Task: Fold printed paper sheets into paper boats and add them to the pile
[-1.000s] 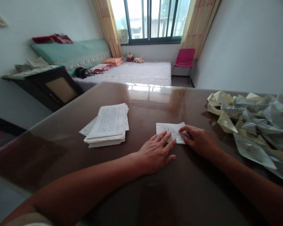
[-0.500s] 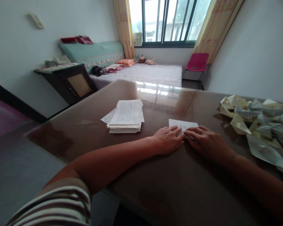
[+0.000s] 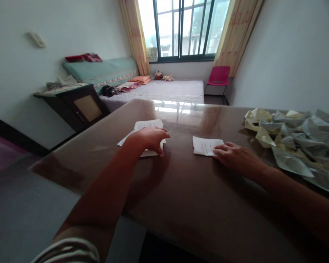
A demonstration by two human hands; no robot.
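My left hand (image 3: 149, 138) is over the right side of a stack of printed paper sheets (image 3: 146, 124), its thumb and fingers spread apart. It covers much of the stack; whether it touches the top sheet I cannot tell. To the right, a small folded sheet of paper (image 3: 203, 145) lies flat on the brown table (image 3: 178, 190), some printed lines showing on it. The curled fingers of my right hand (image 3: 235, 157) are on its lower right corner, holding it, with the fingertips pressed together.
Many folded paper shapes (image 3: 296, 135), yellowish and grey, lie piled at the table's right side. Beyond the far table edge are a bed (image 3: 178, 89), a pink chair (image 3: 219, 76) and a window. A dark cabinet (image 3: 83, 106) stands at the left.
My left hand has left the folded sheet and moved left to the paper stack, its fingers opening. My right hand stays at the folded sheet, more of which now shows. The view has shifted slightly.
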